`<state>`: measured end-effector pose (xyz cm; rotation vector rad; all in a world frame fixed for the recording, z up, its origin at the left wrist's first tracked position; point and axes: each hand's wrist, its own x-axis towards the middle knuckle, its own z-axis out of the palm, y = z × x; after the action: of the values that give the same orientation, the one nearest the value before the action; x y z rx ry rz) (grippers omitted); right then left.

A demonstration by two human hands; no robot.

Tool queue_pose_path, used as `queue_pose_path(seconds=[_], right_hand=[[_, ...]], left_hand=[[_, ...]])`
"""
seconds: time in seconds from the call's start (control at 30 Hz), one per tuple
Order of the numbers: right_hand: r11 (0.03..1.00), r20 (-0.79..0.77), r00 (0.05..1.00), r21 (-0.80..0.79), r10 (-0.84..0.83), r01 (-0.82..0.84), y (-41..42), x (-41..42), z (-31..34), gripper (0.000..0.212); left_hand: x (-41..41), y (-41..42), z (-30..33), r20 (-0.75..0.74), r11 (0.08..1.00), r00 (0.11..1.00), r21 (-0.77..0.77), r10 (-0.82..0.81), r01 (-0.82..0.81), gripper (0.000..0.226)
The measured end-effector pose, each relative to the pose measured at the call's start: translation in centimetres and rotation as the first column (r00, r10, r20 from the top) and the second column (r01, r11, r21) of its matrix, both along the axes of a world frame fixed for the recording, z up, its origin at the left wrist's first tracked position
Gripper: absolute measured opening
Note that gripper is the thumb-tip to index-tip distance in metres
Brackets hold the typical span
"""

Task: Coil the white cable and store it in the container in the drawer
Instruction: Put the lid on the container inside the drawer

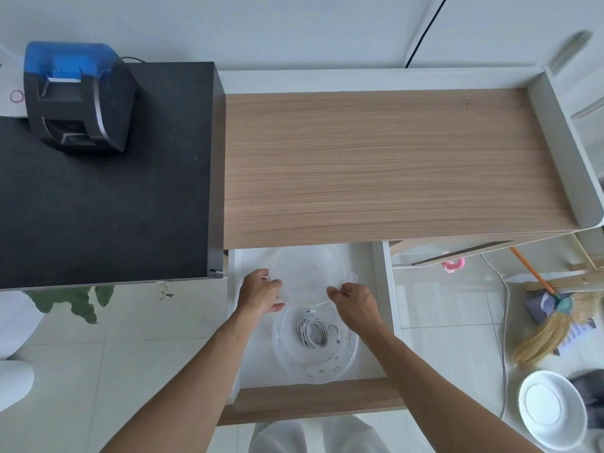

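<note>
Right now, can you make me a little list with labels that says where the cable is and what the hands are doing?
cable: white cable lies coiled inside the clear container
container: sits in the open drawer, near its front
lid: clear round lid held just behind the container, not yet on it
left hand: left hand grips the lid's left edge
right hand: right hand pinches the lid's right edge
desk top: wooden top with nothing on it
nearby: black machine with blue top on the dark cabinet
</note>
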<state>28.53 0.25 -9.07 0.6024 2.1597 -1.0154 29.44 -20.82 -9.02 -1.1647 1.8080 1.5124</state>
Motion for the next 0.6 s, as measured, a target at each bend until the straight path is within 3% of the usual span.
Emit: queue_pose_path(seconds=[0.13,0.23,0.33,0.4,0.5,0.6], right_hand=[[0.999,-0.037,0.999,-0.047,-0.023,0.022,-0.2,0.2,0.9,0.047],[0.998,-0.065,0.998,-0.055,0.016,-0.019,0.0,0.7,2.0,0.028],[0.995,-0.100,0.992,-0.050,0.078,-0.084,0.4,2.2,3.6,0.042],[0.989,-0.133,0.983,-0.064,0.125,-0.134,0.9,3.6,4.7,0.036],[0.985,-0.144,0.977,-0.044,0.157,-0.165,1.8,6.3,4.8,0.033],[0.979,-0.167,0.965,0.005,0.200,-0.202,2.6,9.0,4.8,0.035]], left_hand=[[0.4,-0.4,0.4,-0.049,1.000,0.999,-0.012,0.006,-0.006,0.006],[1.7,-0.7,0.9,-0.062,0.994,0.996,-0.091,-0.071,0.065,0.023],[3.7,-0.2,2.3,-0.066,0.981,0.992,-0.164,-0.111,0.099,0.026],[5.7,0.6,2.7,-0.055,0.972,0.989,-0.198,-0.139,0.126,0.022],[9.1,1.8,2.4,-0.059,0.961,0.987,-0.242,-0.149,0.131,0.045],[12.3,2.9,1.5,-0.042,0.943,0.985,-0.298,-0.170,0.150,0.045]])
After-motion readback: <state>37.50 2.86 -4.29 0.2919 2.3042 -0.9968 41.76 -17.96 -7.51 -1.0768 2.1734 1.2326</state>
